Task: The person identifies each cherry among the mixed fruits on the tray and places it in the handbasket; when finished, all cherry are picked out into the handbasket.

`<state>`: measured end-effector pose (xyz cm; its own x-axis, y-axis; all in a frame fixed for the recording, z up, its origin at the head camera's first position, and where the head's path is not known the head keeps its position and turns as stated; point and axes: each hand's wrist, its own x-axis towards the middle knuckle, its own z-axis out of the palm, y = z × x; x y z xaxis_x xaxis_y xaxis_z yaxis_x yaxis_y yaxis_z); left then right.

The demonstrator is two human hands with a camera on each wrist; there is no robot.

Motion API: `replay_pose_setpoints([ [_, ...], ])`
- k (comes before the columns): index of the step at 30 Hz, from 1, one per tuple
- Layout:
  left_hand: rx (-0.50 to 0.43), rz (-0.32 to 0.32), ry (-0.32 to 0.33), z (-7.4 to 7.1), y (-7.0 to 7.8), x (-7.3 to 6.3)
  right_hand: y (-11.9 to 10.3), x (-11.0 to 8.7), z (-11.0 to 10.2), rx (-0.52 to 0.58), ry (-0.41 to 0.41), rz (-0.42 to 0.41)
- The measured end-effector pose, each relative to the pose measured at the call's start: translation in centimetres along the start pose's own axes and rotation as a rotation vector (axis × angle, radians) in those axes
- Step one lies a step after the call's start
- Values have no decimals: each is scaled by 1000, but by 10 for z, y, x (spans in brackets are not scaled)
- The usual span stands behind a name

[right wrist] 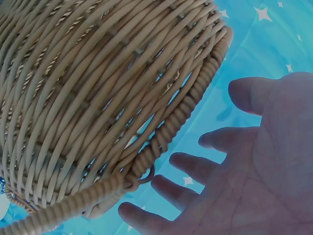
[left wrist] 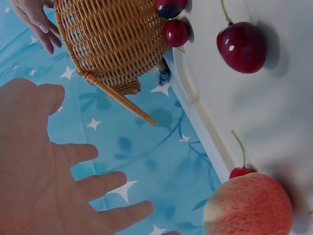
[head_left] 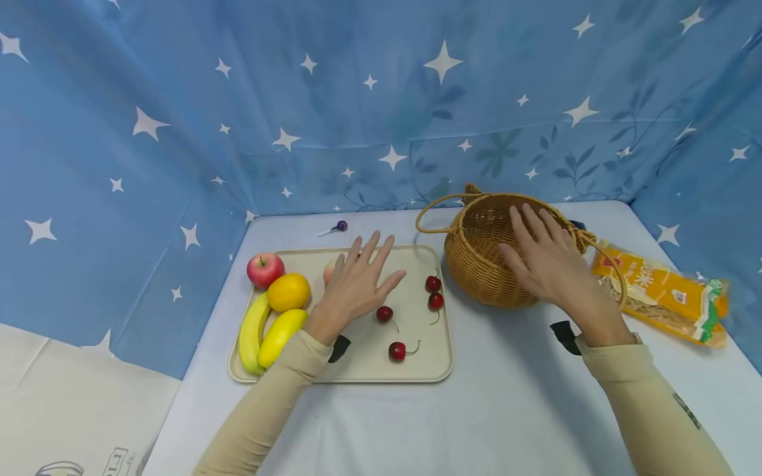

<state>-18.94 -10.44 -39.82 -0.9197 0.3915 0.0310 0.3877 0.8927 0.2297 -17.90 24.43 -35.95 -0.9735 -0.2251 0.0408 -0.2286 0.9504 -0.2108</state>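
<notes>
My left hand hovers above a beige tray with its fingers spread, holding nothing. Partly hidden behind it, a peach lies on the tray. Several cherries are scattered over the tray's right half. To the left sit a red apple, a yellow lemon-like fruit and bananas. My right hand, fingers apart, is held over the near right side of a wicker basket. In the right wrist view a gap shows between the fingers and the basket's rim.
A yellow food packet lies right of the basket, near the table's edge. Behind the tray is a wrapped lollipop. The basket's handle loops stick out at its sides. A blue star-patterned curtain closes off the back.
</notes>
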Motion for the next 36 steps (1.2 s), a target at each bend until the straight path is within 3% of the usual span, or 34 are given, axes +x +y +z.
replay_pose_setpoints([
  [11,-32,9,-17,11,-8,-11,22,-8,-4,17,35,-23],
  [26,-53,59,34,31,-14,-26,59,-18,-13,163,-85,71],
  [36,-45,83,34,39,-14,-33,87,-25,-15,213,-104,84],
])
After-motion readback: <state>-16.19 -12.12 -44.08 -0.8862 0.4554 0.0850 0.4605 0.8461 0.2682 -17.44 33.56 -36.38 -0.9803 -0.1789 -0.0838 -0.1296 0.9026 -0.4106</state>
